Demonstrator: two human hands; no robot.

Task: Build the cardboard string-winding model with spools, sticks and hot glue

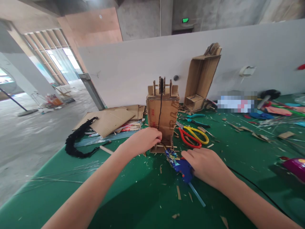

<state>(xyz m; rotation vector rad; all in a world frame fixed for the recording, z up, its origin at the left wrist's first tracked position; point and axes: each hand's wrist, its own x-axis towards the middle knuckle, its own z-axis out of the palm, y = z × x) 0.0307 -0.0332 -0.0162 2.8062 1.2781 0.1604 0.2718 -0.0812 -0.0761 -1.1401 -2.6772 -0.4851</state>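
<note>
An upright cardboard box structure point(164, 109) stands on the green table, with a black cord point(160, 109) hanging down its front from a slot at the top. My left hand point(150, 139) is closed at the lower front of the box, its fingers pinched at the cord's lower end. My right hand point(205, 163) is closed around the back of a blue glue gun point(184, 170), whose messy nozzle points at the box's base. A pale blue glue stick point(197, 194) sticks out of the gun's rear.
Red and yellow scissors point(194, 136) and teal pliers point(196, 121) lie right of the box. A second cardboard box point(202, 78) leans on the wall. Cardboard sheets point(114, 119) and a black yarn braid point(73, 144) lie left. Scraps litter the table.
</note>
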